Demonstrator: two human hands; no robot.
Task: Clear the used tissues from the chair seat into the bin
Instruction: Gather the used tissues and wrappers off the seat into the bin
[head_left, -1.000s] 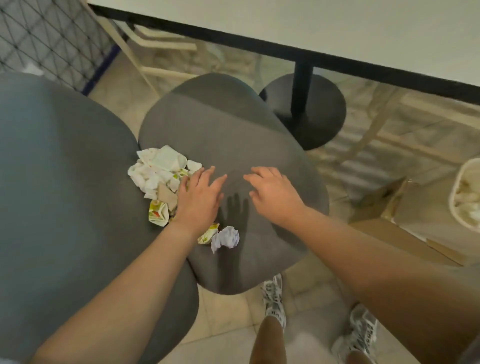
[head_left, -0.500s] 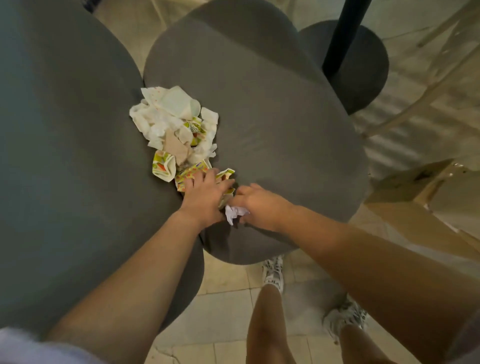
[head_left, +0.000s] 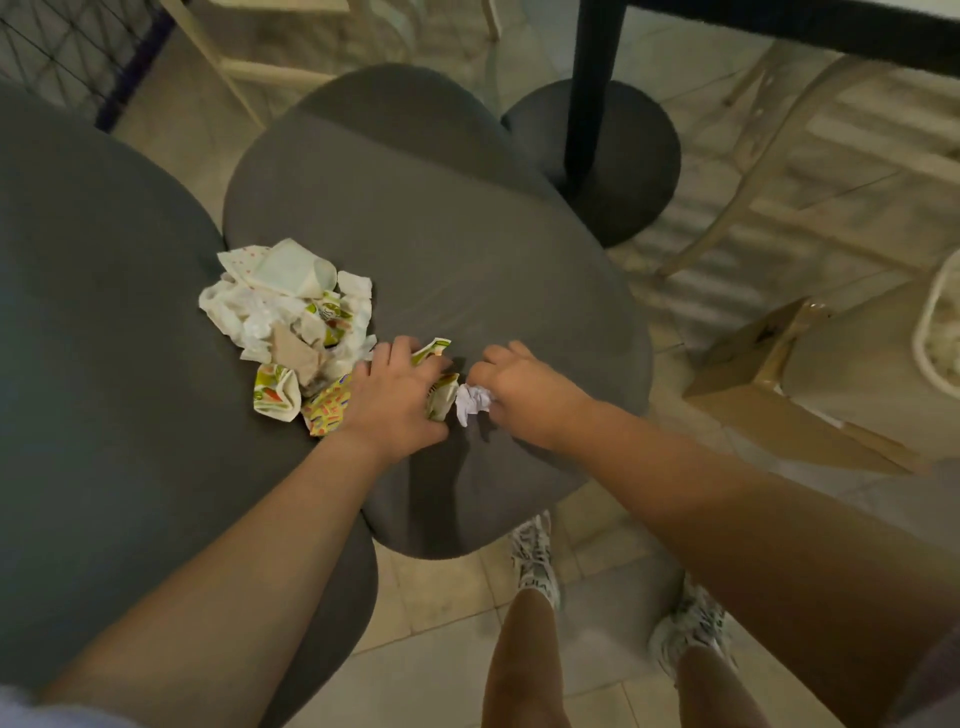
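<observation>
A person leans over a rounded dark-grey upholstered chair seat (head_left: 441, 234), both hands at work on a litter of used paper. The left hand (head_left: 395, 400) lies palm-down at the seat's centre, fingers curled over a crumpled green-and-yellow printed wrapper (head_left: 440, 376) that shows at its fingertips. Just beside it, at 3 o'clock, the right hand (head_left: 524, 395) pinches a small white balled tissue (head_left: 471, 401) between thumb and fingers. A heap of crumpled white tissues and printed napkins (head_left: 291, 317) sits at 10 o'clock from the left hand, against the seat's left edge, touching a second grey cushion (head_left: 104, 364). At the far right edge, at 3 o'clock, the pale rim of a bin (head_left: 930, 322) shows beside a brown cardboard box (head_left: 769, 395) on the tiled floor (head_left: 441, 597).
</observation>
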